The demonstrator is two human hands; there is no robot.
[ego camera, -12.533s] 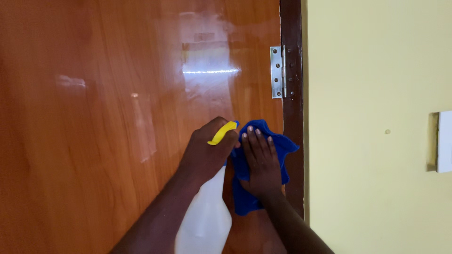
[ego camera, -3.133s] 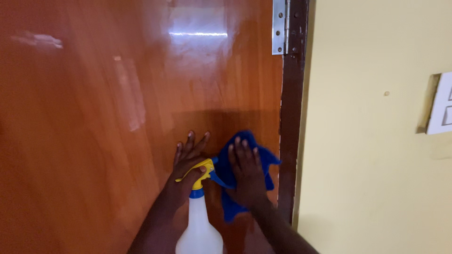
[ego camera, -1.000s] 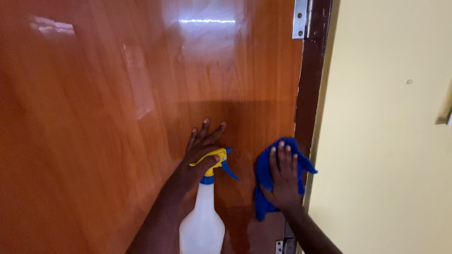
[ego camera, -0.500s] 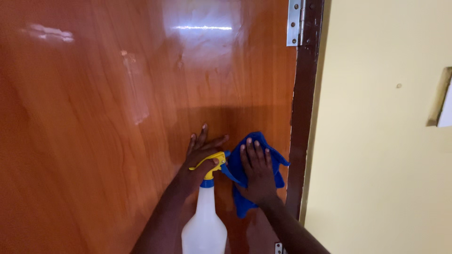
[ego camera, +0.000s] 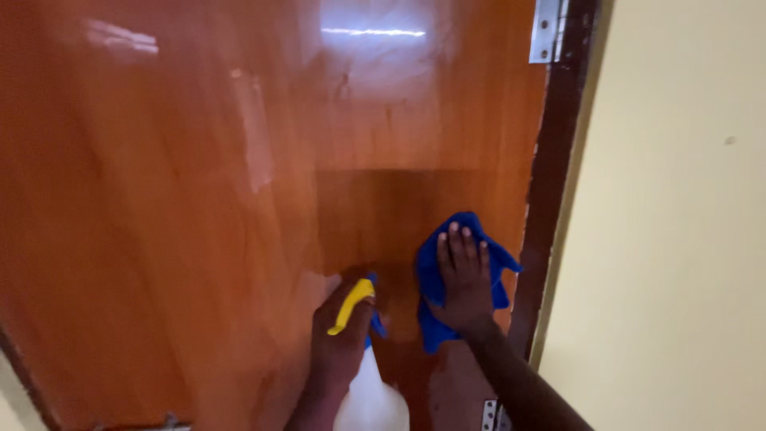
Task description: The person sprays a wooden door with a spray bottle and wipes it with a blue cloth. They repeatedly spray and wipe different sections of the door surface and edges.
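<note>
The blue cloth (ego camera: 435,275) is pressed flat on the shiny brown wooden door (ego camera: 199,199), a bit right of the middle of the picture and low down, close to the dark brown door frame (ego camera: 550,207). The right hand (ego camera: 464,279) lies on top of the cloth with its fingers straight and spread open, pushing the cloth against the wood. The cloth is soft and crumpled, and blue bits stick out above, beside and below the hand. Just to the left of it, near the bottom middle, the left hand (ego camera: 343,339) is curled tight around the neck of a spray bottle (ego camera: 371,395). The bottle has a see-through white body, a yellow trigger top and a bit of blue at the nozzle. Half a second ago the left hand's fingers were stretched out and resting on the door, and now they are folded around the bottle. Hand and bottle also sit lower in the picture now. The cloth and the right hand have slid a little to the right and sit apart from the bottle. A silver hinge (ego camera: 547,32) shows in the upper right, and another hinge (ego camera: 492,415) peeks in at the bottom. A pale yellow wall (ego camera: 678,239) fills the right side.
</note>
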